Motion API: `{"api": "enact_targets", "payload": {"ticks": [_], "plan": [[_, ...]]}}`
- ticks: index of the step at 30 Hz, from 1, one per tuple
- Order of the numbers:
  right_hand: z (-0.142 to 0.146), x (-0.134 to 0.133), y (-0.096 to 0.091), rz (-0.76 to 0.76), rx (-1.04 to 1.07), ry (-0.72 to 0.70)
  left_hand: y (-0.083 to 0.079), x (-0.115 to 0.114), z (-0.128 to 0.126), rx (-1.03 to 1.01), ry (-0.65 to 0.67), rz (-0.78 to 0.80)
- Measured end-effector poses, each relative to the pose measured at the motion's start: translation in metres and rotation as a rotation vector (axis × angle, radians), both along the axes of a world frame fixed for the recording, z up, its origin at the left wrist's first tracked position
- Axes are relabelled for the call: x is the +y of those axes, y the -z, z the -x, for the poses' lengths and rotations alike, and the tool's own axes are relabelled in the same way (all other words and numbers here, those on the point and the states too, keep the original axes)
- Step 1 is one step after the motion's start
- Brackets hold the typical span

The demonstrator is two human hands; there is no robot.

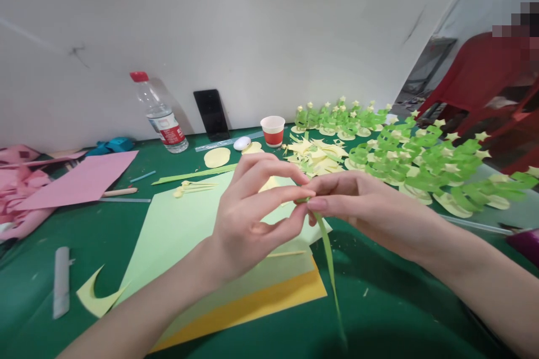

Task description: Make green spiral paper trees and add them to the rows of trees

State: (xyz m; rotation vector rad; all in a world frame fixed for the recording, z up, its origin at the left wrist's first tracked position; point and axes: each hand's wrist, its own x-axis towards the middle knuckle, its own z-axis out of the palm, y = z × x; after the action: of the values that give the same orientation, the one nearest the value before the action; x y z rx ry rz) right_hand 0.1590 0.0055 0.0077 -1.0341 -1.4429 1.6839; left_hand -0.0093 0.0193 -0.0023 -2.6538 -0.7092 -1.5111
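Note:
A thin green paper strip (327,252) hangs from the pinched fingertips of my two hands, its long tail dropping toward the table's front. My left hand (256,213) is closed on the strip's upper end, thumb and fingers together. Meeting it from the right, my right hand (357,196) pinches the same end. The fingertips partly hide a small green bit between them. Beneath my hands lie pale green sheets (168,241) over a yellow sheet (295,290). Several thin sticks with pale yellow tips (196,186) rest on the sheets.
Many green curled paper pieces with pale stars (421,151) stand at the right. Pale yellow paper stars (315,154), a paper cup (273,133), a phone (211,115) and a bottle (164,120) sit along the wall. Pink paper (84,179) lies left; a red chair (475,78) stands beyond.

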Motion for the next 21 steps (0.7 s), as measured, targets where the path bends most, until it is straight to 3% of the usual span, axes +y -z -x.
{"api": "enact_targets", "payload": {"ticks": [5, 16, 21], "plan": [[-0.0012, -0.0004, -0.0007, -0.017, -0.043, 0.017, -0.0037, 0.0019, 0.0027, 0.05, 0.097, 0.063], [-0.0071, 0.0011, -0.0035, -0.046, -0.237, -0.13, -0.0093, 0.0049, 0.006, 0.291, 0.287, 0.145], [-0.0077, 0.0015, -0.0048, -0.047, -0.225, -0.151, -0.0103, 0.0039, 0.0048, 0.168, 0.259, 0.239]]}}
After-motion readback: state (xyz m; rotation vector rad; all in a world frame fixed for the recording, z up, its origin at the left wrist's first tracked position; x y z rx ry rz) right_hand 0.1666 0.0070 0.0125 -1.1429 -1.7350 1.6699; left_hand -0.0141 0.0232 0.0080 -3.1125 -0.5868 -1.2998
